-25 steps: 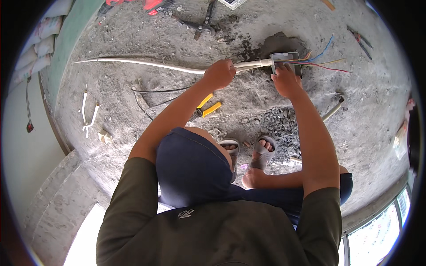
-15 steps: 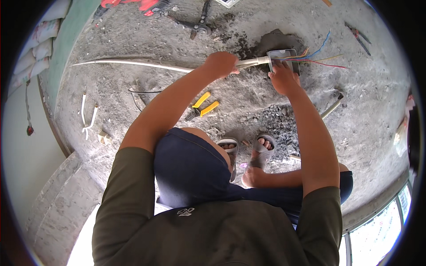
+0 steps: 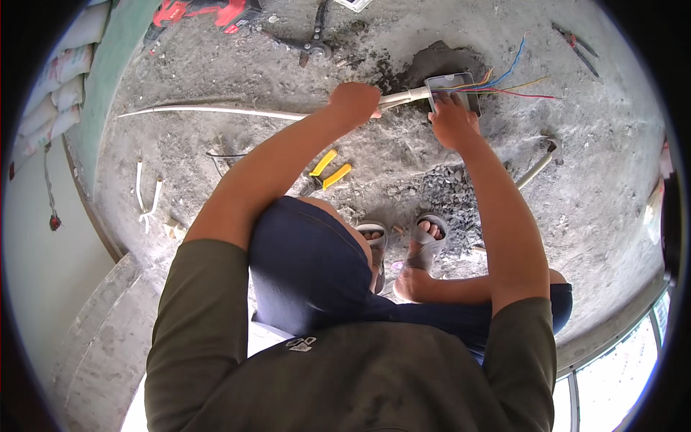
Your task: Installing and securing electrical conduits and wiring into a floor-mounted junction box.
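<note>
My left hand (image 3: 355,103) is closed around a long white conduit pipe (image 3: 230,110), which lies across the rough ground. The pipe's thicker right end, a white fitting (image 3: 409,95), meets the left wall of a grey rectangular junction box (image 3: 448,81). My right hand (image 3: 453,121) is at the near side of this box, fingers over its wall and into it, thumb by the near left corner. Its fingertips are partly hidden. Several thin wires, among them a blue wire (image 3: 515,63) and a red wire (image 3: 529,95), come out of the box and fan to the right.
Yellow-handled pliers (image 3: 329,173) lie near my left knee, a hammer (image 3: 536,167) beyond my right forearm. Farther off are a large black cutter (image 3: 311,45), a red power tool (image 3: 198,13) and more pliers (image 3: 576,47). Gravel (image 3: 450,198) lies by my feet, white pipe pieces (image 3: 148,191) at left.
The view has shifted slightly, so the ground things sit a little differently in the picture. Both hands keep their places on the pipe and the box.
</note>
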The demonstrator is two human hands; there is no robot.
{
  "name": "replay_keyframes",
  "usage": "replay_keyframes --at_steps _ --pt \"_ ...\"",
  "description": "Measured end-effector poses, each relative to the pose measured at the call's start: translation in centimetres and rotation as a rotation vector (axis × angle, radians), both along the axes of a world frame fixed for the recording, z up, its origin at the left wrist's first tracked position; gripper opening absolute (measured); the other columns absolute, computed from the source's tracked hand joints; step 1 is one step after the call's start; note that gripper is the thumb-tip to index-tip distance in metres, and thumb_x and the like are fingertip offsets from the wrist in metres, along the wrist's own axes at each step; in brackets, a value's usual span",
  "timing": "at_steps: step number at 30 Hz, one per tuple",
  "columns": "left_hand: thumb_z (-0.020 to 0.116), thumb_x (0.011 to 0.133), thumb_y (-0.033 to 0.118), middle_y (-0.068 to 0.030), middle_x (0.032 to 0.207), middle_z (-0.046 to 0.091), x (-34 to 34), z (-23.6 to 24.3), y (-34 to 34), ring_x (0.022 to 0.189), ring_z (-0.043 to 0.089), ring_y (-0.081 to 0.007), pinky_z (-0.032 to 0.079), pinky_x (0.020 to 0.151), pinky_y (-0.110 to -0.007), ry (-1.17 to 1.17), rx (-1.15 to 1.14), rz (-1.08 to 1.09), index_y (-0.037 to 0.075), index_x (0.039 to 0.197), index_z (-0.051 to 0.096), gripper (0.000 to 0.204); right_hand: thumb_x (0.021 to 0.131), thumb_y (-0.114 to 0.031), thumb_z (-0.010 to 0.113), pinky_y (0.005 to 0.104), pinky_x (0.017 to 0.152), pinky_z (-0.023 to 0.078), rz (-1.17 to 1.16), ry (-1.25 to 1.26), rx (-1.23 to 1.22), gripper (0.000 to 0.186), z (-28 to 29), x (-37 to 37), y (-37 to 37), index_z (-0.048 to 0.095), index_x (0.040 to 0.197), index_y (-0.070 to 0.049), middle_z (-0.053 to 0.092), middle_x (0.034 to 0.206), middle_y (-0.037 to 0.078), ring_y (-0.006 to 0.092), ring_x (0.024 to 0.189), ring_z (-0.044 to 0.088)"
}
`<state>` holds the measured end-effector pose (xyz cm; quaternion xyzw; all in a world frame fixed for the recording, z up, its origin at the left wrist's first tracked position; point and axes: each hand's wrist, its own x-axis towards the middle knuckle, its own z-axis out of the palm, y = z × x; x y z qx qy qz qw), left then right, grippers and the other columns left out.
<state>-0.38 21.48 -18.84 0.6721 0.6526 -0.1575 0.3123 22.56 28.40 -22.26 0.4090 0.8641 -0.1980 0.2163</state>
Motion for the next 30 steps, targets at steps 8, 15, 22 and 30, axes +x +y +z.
replay_keyframes --at_steps 8,15,22,30 --pt "0.065 0.081 0.044 -0.0082 0.074 0.064 1.7 0.7 3.5 0.075 0.065 -0.0261 0.047 0.065 -0.041 -0.093 -0.18 -0.018 0.011 0.091 0.064 0.035 0.092 -0.034 0.049 0.056 0.099 0.037 0.056 -0.047 0.044 0.05 -2.6 1.3 0.5 0.041 0.139 -0.018 0.034 0.148 0.004 0.0267 0.138 0.029" --pt "0.057 0.087 0.049 -0.0106 0.076 0.065 5.9 -0.8 6.9 0.076 0.064 -0.0293 0.047 0.065 -0.045 -0.115 0.028 -0.14 0.01 0.09 0.065 0.04 0.093 -0.033 0.048 0.0531 0.102 0.033 -0.083 -0.049 -0.026 0.048 1.2 -0.1 0.0 0.042 0.138 -0.019 0.033 0.149 0.003 0.0246 0.138 0.03" --pt "0.062 0.085 0.045 -0.0177 0.097 0.067 7.7 0.1 11.1 0.092 0.064 -0.0354 0.051 0.077 -0.045 -0.093 -0.194 0.125 0.003 0.096 0.069 0.044 0.091 -0.031 0.05 0.0531 0.096 0.037 -0.104 0.038 0.033 0.045 1.4 0.4 -0.6 0.048 0.134 -0.017 0.04 0.145 0.005 0.0268 0.135 0.034" --pt "0.063 0.082 0.028 -0.0139 0.091 0.069 8.8 1.3 10.7 0.087 0.067 -0.0307 0.054 0.067 -0.042 0.109 0.119 -0.201 0.005 0.092 0.07 0.025 0.09 -0.021 0.041 0.0496 0.104 0.03 -0.186 0.056 -0.005 0.044 1.6 0.2 -0.9 0.05 0.133 -0.021 0.035 0.149 0.002 0.0239 0.138 0.03"
